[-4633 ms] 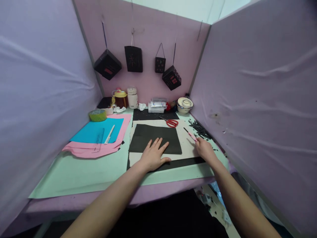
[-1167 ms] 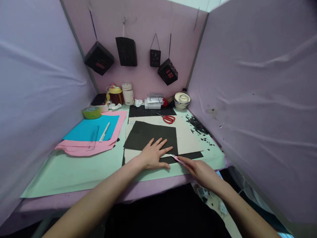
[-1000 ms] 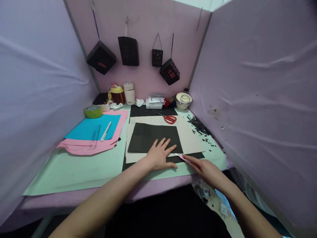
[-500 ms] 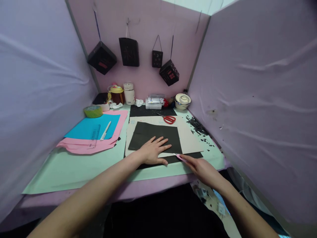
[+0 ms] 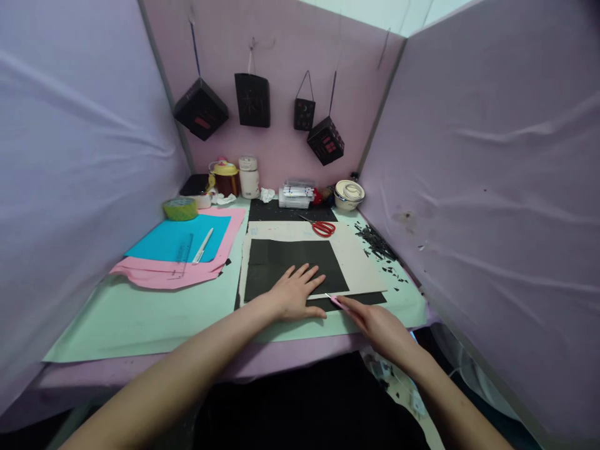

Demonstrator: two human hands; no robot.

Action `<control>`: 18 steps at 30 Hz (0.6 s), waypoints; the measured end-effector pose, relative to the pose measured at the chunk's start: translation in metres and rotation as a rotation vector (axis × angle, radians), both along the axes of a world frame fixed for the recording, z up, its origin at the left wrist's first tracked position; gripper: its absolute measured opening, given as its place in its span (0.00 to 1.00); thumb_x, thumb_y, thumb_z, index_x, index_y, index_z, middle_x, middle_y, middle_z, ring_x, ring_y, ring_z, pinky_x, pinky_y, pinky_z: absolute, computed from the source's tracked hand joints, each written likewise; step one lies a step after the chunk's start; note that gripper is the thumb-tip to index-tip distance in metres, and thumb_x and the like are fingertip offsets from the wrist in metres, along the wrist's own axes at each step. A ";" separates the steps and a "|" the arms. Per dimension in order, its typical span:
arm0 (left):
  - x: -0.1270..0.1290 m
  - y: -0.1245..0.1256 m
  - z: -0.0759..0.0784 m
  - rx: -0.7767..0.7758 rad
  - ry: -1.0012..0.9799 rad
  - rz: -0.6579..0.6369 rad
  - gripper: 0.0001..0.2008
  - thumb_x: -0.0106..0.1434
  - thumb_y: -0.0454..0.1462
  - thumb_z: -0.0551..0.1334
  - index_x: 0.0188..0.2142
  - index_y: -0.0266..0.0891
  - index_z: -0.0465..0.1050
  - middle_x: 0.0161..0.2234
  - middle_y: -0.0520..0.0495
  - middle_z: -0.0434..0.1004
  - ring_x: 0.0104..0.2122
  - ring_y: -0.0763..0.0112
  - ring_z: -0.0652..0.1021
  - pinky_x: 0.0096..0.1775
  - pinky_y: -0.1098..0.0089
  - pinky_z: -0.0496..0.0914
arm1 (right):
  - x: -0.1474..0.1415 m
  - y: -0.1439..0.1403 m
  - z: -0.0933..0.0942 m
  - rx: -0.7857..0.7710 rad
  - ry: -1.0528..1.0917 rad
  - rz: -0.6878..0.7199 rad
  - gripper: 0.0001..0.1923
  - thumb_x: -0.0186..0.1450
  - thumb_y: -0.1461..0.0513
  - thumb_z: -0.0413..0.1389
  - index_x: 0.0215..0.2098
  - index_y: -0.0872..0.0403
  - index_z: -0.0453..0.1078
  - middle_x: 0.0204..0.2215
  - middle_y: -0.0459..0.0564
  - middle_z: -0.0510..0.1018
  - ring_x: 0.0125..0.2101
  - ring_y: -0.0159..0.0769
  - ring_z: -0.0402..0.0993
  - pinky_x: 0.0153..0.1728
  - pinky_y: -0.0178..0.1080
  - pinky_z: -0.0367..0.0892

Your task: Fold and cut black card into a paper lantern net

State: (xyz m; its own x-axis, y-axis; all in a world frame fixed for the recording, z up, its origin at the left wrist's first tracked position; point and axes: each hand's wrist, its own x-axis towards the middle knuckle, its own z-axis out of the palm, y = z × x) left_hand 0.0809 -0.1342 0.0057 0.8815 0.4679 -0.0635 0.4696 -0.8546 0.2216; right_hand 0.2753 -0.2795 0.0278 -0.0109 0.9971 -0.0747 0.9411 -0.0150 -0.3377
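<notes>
pink partitions box in the table (image 5: 140, 319); near its front edge the left hand (image 5: 293, 295) lies flat, fingers spread, on black paper (image 5: 293, 265), while the right hand (image 5: 375, 322), just to its right, pinches a pink knife (image 5: 335, 302) aimed leftward at the paper's near edge.

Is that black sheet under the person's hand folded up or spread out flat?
Spread flat: the black paper sheet lies as one rectangle on the beige board, with the left hand pressed on it.

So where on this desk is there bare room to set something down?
The widest bare patch is the pale green mat, between the pink paper stack and the near edge. A smaller one lies on the cream board right of the black paper sheet. The back row by the red-handled scissors and the black scraps is crowded.
</notes>
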 end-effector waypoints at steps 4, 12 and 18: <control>-0.012 0.015 0.008 -0.016 0.043 -0.072 0.49 0.53 0.67 0.51 0.66 0.44 0.47 0.68 0.41 0.41 0.66 0.51 0.48 0.61 0.52 0.47 | 0.001 0.000 -0.001 -0.014 -0.009 -0.011 0.21 0.71 0.53 0.41 0.60 0.40 0.62 0.42 0.48 0.81 0.40 0.41 0.78 0.38 0.37 0.68; -0.017 0.008 0.000 0.053 -0.004 -0.040 0.47 0.55 0.67 0.47 0.66 0.46 0.46 0.68 0.42 0.40 0.66 0.52 0.46 0.62 0.49 0.41 | -0.005 -0.007 -0.003 -0.035 -0.034 -0.016 0.22 0.71 0.54 0.39 0.61 0.40 0.59 0.40 0.49 0.81 0.40 0.41 0.78 0.37 0.37 0.67; -0.016 0.008 0.000 0.044 -0.007 -0.027 0.48 0.54 0.68 0.47 0.66 0.45 0.46 0.68 0.43 0.40 0.66 0.53 0.46 0.62 0.50 0.40 | -0.018 -0.006 -0.002 -0.077 -0.144 -0.047 0.22 0.72 0.55 0.39 0.63 0.38 0.56 0.34 0.49 0.81 0.34 0.42 0.78 0.30 0.36 0.64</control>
